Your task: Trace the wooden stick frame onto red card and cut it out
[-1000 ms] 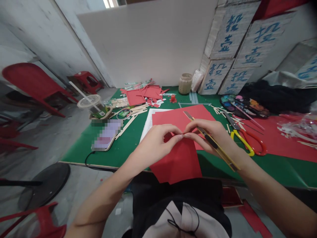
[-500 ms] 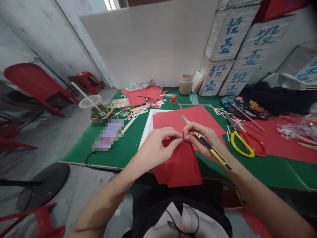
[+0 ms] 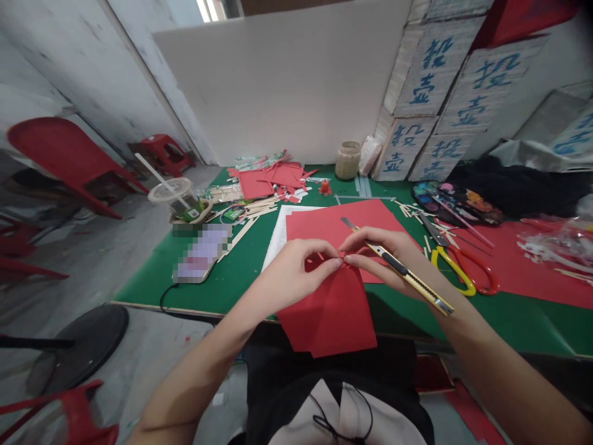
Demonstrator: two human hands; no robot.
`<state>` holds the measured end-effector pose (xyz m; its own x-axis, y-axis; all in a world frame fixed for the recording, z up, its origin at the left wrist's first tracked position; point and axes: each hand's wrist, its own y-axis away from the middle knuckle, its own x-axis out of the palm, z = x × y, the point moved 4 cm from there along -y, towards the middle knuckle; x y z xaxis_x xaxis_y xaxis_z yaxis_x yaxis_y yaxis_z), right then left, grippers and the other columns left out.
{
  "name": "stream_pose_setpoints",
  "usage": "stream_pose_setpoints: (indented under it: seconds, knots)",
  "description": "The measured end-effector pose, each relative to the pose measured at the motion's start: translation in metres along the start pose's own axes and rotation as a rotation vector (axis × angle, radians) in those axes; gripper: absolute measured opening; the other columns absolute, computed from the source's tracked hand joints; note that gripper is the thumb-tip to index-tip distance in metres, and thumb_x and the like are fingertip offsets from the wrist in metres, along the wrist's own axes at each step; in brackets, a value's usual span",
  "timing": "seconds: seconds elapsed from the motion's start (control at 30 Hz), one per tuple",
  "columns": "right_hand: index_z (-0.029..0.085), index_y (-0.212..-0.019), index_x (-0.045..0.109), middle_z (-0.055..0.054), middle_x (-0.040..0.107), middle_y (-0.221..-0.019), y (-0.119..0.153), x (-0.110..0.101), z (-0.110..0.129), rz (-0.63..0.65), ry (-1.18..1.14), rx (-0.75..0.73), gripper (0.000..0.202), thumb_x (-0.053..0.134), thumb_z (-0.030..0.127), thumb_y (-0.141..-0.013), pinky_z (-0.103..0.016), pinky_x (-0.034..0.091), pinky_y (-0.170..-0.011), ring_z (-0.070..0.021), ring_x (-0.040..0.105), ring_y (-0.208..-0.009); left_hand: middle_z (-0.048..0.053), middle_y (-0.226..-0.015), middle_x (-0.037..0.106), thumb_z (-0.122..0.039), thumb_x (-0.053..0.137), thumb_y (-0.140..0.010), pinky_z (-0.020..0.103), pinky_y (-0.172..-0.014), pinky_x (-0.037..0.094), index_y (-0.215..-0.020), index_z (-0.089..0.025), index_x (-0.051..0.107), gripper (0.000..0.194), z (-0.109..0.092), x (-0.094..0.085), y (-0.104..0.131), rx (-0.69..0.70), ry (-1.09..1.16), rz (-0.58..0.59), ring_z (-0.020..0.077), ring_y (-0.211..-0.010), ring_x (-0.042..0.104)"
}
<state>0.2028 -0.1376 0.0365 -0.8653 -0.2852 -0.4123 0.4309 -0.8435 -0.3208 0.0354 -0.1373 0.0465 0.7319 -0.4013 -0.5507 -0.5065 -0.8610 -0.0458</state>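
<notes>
A sheet of red paper [image 3: 333, 315] hangs over the table's front edge, its upper edge between my fingertips. My left hand [image 3: 306, 266] is closed in a pinch on that edge. Meeting it there, my right hand [image 3: 384, 247] has its thumb and forefinger on the same spot. A yellow utility knife [image 3: 398, 266] lies across my right hand, blade out and pointing up and left, away from the pinched edge. Whatever small piece may be between the fingertips is hidden. Beneath my hands lies a larger red sheet [image 3: 319, 221] on white paper [image 3: 277, 238].
To the right are scissors [image 3: 456, 266] and a paint palette [image 3: 456, 201]. A phone [image 3: 204, 250] and a lidded cup [image 3: 178, 196] are on the left. Wooden sticks [image 3: 248, 222], red scraps [image 3: 273, 179], a jar [image 3: 348, 161] and stacked boxes [image 3: 407, 139] stand or lie farther back.
My right fingers have stretched out straighter, and the knife has shifted slightly right and down with the hand. The lower edge of the hanging red sheet has swung a little.
</notes>
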Motion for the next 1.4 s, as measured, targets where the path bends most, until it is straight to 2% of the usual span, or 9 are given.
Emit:
stream_pose_setpoints:
  seconds: [0.33,0.5,0.6,0.77,0.97,1.1,1.2,1.3,1.4]
  knots:
    - [0.019,-0.092,0.061,-0.001,0.063,-0.076,0.002,0.005,-0.003,0.019,0.091,-0.017,0.01,0.055,0.027,-0.095,-0.021,0.046,-0.059,-0.0115,0.056,-0.064,0.0,-0.072,0.068,-0.031,0.056,-0.091,0.024,-0.061,0.043,-0.085,-0.016,0.071,0.023,0.003,-0.003,-0.004,0.006,-0.01,0.084,0.012,-0.062,0.056]
    - [0.02,-0.095,0.061,-0.005,0.069,-0.086,0.002,0.003,-0.002,-0.127,0.177,-0.068,0.009,0.054,0.025,-0.095,-0.025,0.051,-0.067,-0.0156,0.064,-0.075,0.002,-0.073,0.07,-0.032,0.058,-0.09,0.025,-0.064,0.046,-0.083,-0.016,0.072,0.023,0.004,-0.002,-0.004,-0.014,-0.004,0.098,0.014,-0.065,0.059]
    - [0.021,-0.095,0.064,-0.005,0.071,-0.089,0.003,0.001,-0.002,-0.203,0.206,-0.073,0.008,0.059,0.027,-0.093,-0.028,0.052,-0.07,-0.0173,0.066,-0.077,0.003,-0.074,0.071,-0.033,0.059,-0.089,0.025,-0.064,0.047,-0.083,-0.016,0.072,0.022,0.006,-0.004,-0.004,-0.025,0.003,0.067,0.0142,-0.065,0.06]
    - [0.019,-0.088,0.067,-0.003,0.068,-0.074,0.003,-0.006,-0.017,-0.353,0.154,0.027,0.013,0.066,0.032,-0.088,-0.025,0.048,-0.058,-0.0153,0.063,-0.064,0.004,-0.082,0.073,-0.034,0.061,-0.089,0.025,-0.068,0.049,-0.084,-0.016,0.073,0.022,0.014,-0.013,-0.002,-0.027,0.057,0.008,0.0154,-0.073,0.064]
    - [0.018,-0.086,0.065,-0.004,0.068,-0.074,-0.01,0.005,-0.051,-0.261,0.146,0.062,0.021,0.064,0.038,-0.088,-0.025,0.044,-0.056,-0.0143,0.059,-0.06,0.005,-0.086,0.074,-0.039,0.064,-0.087,0.024,-0.069,0.05,-0.083,-0.016,0.073,0.024,0.04,-0.033,0.016,-0.102,0.131,-0.108,0.0165,-0.079,0.066]
    - [0.016,-0.081,0.064,-0.002,0.062,-0.067,-0.039,0.03,-0.069,-0.112,0.149,0.052,0.022,0.063,0.037,-0.086,-0.025,0.038,-0.054,-0.0122,0.051,-0.056,0.005,-0.086,0.074,-0.04,0.068,-0.084,0.023,-0.066,0.049,-0.084,-0.016,0.073,0.024,0.056,-0.046,0.033,-0.178,0.169,-0.16,0.0167,-0.078,0.066]
    - [0.016,-0.075,0.062,-0.001,0.06,-0.065,-0.079,0.051,-0.08,-0.033,0.158,0.03,0.014,0.061,0.028,-0.082,-0.025,0.037,-0.055,-0.0127,0.05,-0.057,0.004,-0.085,0.075,-0.037,0.071,-0.081,0.023,-0.065,0.05,-0.087,-0.017,0.074,0.021,0.063,-0.058,0.046,-0.228,0.184,-0.193,0.0173,-0.078,0.067]
    - [0.017,-0.072,0.058,-0.001,0.06,-0.064,-0.133,0.064,-0.088,-0.076,0.192,0.013,0.007,0.056,0.017,-0.078,-0.026,0.038,-0.06,-0.0147,0.051,-0.06,0.005,-0.088,0.076,-0.036,0.072,-0.08,0.025,-0.067,0.053,-0.094,-0.019,0.074,0.022,0.065,-0.069,0.059,-0.25,0.161,-0.196,0.0179,-0.078,0.069]
    - [0.017,-0.079,0.06,-0.004,0.065,-0.074,-0.19,0.072,-0.094,-0.145,0.206,0.009,0.01,0.05,0.013,-0.079,-0.029,0.041,-0.07,-0.0187,0.056,-0.072,0.004,-0.094,0.075,-0.036,0.075,-0.077,0.027,-0.072,0.056,-0.112,-0.022,0.072,0.038,0.066,-0.078,0.073,-0.243,0.124,-0.238,0.018,-0.081,0.071]
